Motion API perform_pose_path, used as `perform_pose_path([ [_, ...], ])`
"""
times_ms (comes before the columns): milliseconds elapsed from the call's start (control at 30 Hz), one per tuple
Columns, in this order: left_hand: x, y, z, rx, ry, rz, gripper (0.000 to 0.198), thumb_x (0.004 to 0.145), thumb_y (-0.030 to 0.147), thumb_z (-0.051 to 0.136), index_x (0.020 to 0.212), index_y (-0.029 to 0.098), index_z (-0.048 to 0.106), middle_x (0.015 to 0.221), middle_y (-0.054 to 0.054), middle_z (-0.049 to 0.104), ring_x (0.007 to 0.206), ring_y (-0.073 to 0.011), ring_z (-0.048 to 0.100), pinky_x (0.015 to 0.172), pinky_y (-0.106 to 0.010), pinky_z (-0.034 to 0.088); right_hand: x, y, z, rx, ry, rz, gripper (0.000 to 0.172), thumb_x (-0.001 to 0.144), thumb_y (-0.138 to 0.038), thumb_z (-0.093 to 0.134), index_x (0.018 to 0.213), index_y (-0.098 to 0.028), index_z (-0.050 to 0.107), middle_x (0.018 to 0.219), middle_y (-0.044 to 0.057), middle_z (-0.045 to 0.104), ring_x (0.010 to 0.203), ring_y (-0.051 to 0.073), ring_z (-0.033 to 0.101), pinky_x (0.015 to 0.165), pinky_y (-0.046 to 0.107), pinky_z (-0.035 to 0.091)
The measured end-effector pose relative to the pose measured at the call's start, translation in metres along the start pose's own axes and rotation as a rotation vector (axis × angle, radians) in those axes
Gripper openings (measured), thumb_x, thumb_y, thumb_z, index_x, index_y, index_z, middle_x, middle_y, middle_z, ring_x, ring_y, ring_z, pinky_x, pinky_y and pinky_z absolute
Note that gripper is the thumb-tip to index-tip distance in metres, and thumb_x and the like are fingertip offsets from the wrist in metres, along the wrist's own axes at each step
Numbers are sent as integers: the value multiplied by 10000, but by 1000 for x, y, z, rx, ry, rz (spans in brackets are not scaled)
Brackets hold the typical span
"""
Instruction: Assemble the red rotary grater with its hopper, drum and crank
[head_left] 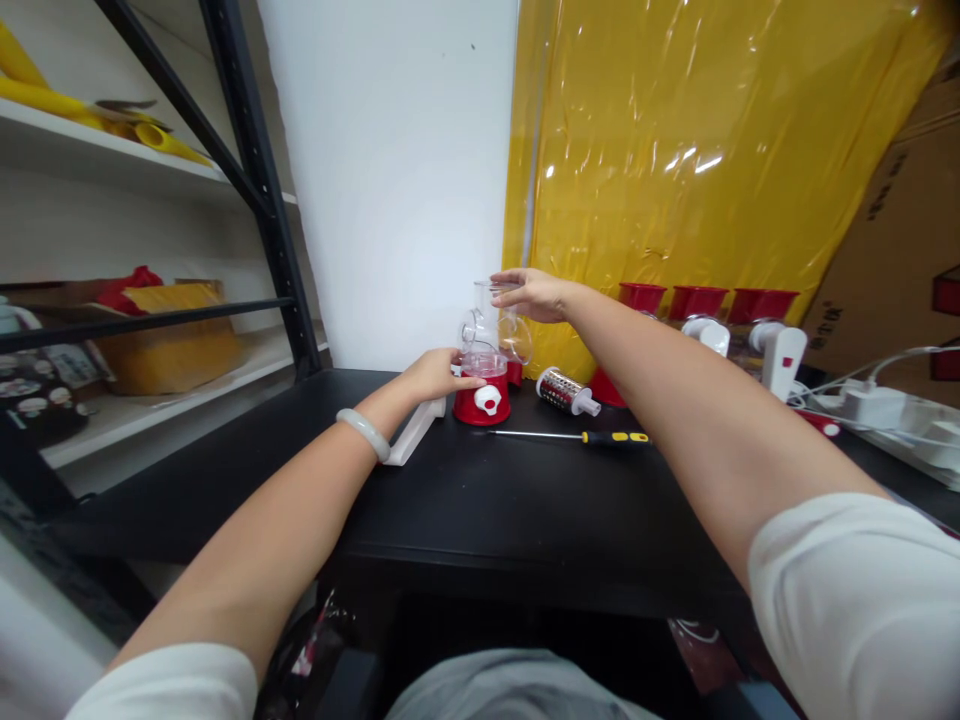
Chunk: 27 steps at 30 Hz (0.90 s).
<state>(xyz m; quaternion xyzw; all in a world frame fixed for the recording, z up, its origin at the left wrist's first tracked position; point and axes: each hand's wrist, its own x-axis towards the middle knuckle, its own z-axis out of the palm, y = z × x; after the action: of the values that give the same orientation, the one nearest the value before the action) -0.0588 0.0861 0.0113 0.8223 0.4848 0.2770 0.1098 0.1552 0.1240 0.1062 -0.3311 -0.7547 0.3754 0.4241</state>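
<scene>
My left hand [439, 374] is closed on the red suction base [469, 408] of a rotary grater, its thumb along the front above a white knob [488, 400]. A clear plastic grater housing [486, 335] stands upright on that base. At its top, my right hand [531, 294] has its fingers closed around the clear rim; the far side of the grip is hidden. A metal grating drum [562, 391] with a white end lies to the right. In front of it is a screwdriver [600, 437] with a black and yellow handle. Under my left wrist lies a white crank handle [415, 432].
Several red-topped graters [699, 302] stand at the back right, beside a white power strip and cables [874, 403]. A black-framed shelf [255, 190] rises on the left. A yellow wrapped panel [660, 150] and a white wall [397, 180] bound the black table [525, 500].
</scene>
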Motion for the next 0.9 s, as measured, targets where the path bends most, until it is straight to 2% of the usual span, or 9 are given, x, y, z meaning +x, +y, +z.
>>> perform_pose_path([
  [167, 0, 0, 2, -16, 29, -25, 638, 622, 596, 725, 1049, 128, 649, 1064, -131, 689, 947, -296, 644, 824, -351, 469, 8, -6, -1, -278, 64, 3, 521, 622, -486, 779, 1033, -199, 637, 1255, 158, 590, 1189, 322, 520, 957, 549, 440],
  [267, 0, 1, 1, -8, 25, -40, 651, 615, 587, 731, 1068, 127, 645, 1085, -142, 681, 975, -312, 634, 819, -359, 466, 17, -10, 0, -443, 102, -69, 553, 560, -552, 795, 956, -191, 660, 1154, 164, 637, 1151, 352, 541, 975, 562, 424],
  [400, 0, 3, -1, 50, 29, -78, 649, 585, 592, 744, 1030, 128, 657, 1073, -143, 683, 960, -309, 635, 806, -347, 463, 21, -13, 2, -494, 123, -106, 579, 517, -474, 840, 980, -175, 661, 1094, 155, 655, 1112, 351, 573, 980, 565, 422],
  [600, 1, 2, -1, 102, 24, -42, 586, 596, 595, 725, 945, 127, 685, 1005, -135, 704, 928, -307, 640, 787, -333, 456, 22, -6, -2, -365, 56, -95, 549, 551, -318, 837, 1052, -199, 650, 1015, 113, 684, 953, 278, 645, 922, 522, 483],
  [800, 1, 1, -2, 105, 11, -17, 564, 611, 615, 698, 890, 124, 706, 920, -122, 721, 851, -299, 650, 719, -330, 453, 15, -11, 1, -263, 18, -115, 489, 599, -205, 792, 1066, -223, 650, 1130, 121, 658, 1063, 282, 610, 945, 543, 463],
  [900, 1, 0, -1, 91, -8, -2, 554, 618, 618, 694, 890, 135, 715, 913, -104, 726, 828, -283, 654, 714, -324, 456, 10, -16, 5, -232, 40, -98, 455, 603, -147, 776, 1038, -221, 668, 1148, 129, 647, 1121, 297, 579, 961, 579, 434],
])
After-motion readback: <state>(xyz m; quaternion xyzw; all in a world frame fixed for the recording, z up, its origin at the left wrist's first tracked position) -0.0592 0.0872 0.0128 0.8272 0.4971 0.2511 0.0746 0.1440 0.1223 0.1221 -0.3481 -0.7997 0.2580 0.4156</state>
